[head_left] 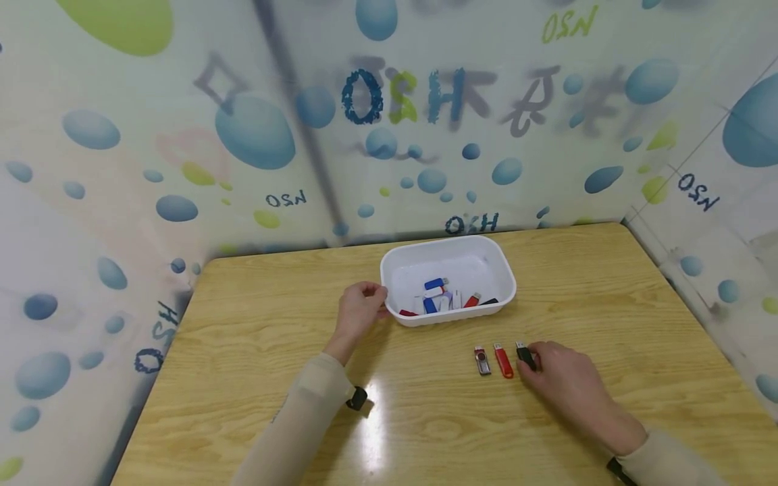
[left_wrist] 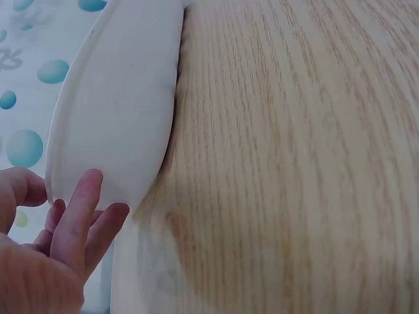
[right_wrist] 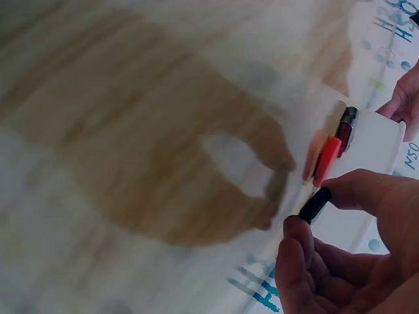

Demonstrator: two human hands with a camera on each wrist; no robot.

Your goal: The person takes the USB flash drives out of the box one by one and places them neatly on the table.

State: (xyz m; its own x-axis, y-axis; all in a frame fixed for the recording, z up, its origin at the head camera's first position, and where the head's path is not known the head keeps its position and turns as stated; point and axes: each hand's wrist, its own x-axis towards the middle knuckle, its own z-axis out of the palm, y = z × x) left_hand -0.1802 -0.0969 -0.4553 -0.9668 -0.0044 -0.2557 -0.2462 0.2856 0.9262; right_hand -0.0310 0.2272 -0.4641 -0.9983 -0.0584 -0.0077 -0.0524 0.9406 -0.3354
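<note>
My right hand (head_left: 568,381) pinches a black USB stick (head_left: 526,356) by its sides, at the right end of a short row. Beside it lie a red USB stick (head_left: 503,361) and a dark red one with a silver swivel cover (head_left: 482,362). In the right wrist view the black stick (right_wrist: 315,205) sits between thumb and fingertip. My left hand (head_left: 357,312) grips the left rim of a white plastic tub (head_left: 450,316); in the left wrist view the thumb is at the rim and fingers touch the outer wall (left_wrist: 121,98).
Inside the tub are several more USB sticks, among them a blue one (head_left: 435,283), a red one (head_left: 472,300) and some white ones. The wooden table (head_left: 255,351) meets a patterned wall covering (head_left: 340,169) at the back.
</note>
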